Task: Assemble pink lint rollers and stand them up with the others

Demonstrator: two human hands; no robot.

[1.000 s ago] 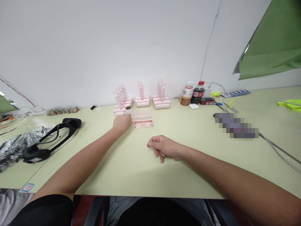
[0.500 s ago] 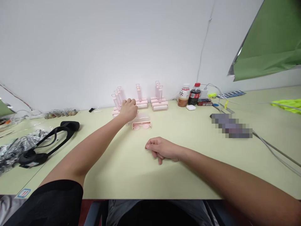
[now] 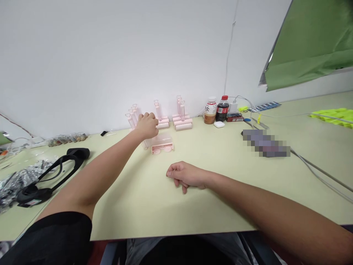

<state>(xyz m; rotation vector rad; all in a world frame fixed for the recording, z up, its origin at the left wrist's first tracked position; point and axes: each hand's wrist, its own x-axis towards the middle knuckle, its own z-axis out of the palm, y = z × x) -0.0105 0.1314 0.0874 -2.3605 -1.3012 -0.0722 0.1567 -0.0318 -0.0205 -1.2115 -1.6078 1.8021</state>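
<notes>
My left hand reaches among pink items near the wall, its fingers bent downward over something I cannot make out. Just left of it stand several clear pink tubes. An open pink case with a clear lid lies in front and to the right of that hand. Behind it are pink boxes with an upright tube, and further right more pink boxes with tubes. My right hand rests on the table, loosely curled, thumb near the forefinger; no object shows in it.
At the left lie a black headset-like strap, crumpled clear plastic bags and a row of small wrapped items. Two bottles, a white case, a blurred dark object and cables are on the right.
The whole view has shifted slightly. More of a clear piece now shows under my left hand, beside the open case. My right hand keeps its place and pose on the table.
</notes>
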